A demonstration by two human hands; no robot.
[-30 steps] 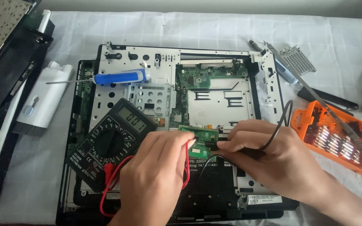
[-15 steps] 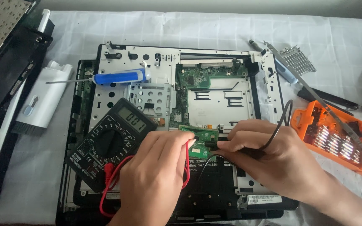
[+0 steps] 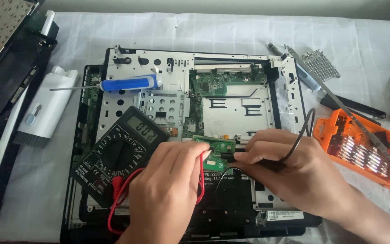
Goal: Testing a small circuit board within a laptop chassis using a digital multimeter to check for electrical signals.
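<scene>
The left hand (image 3: 168,190) pinches a red probe lead (image 3: 201,176) and the right hand (image 3: 290,171) pinches a black probe (image 3: 231,157), both tips on the small green circuit board (image 3: 215,143) in the opened laptop chassis (image 3: 231,104). This looks like mid-measurement; the next move calls for steady tips while reading the black multimeter (image 3: 118,153) lying left on the chassis.

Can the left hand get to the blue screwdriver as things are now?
Probably yes: the blue screwdriver lies uncovered on the metal frame beyond the multimeter. The left hand must release its red probe first.
</scene>
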